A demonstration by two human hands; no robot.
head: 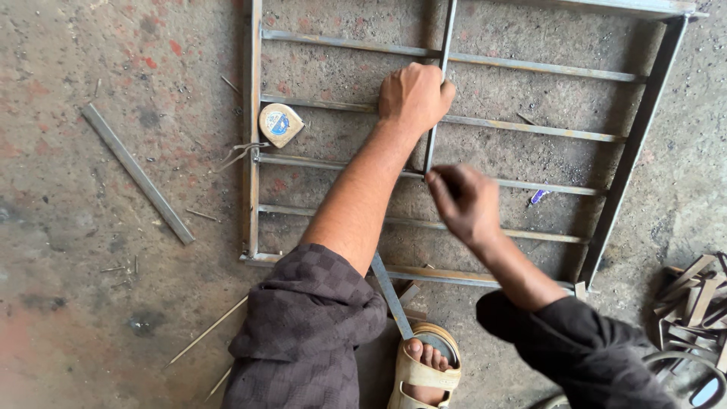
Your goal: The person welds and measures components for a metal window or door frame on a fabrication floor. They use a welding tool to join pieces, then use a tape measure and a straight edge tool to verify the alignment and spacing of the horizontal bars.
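The left hand [413, 95] is gripping the long flat bar [438, 98] crossing the metal frame [251, 136]; the right hand [466, 203] (blurred) is hovering beside that bar, grip unclear.

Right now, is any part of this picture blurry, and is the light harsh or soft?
In the head view, the right hand is smeared by motion blur, while the left hand gripping the long metal strip is sharp, as are the metal grille frame and tape measure. The light is soft and even: faint shadows, no glare.

Metal workshop, welded steel frame [454, 113], offcuts [693, 295], gritty concrete floor [76, 227]
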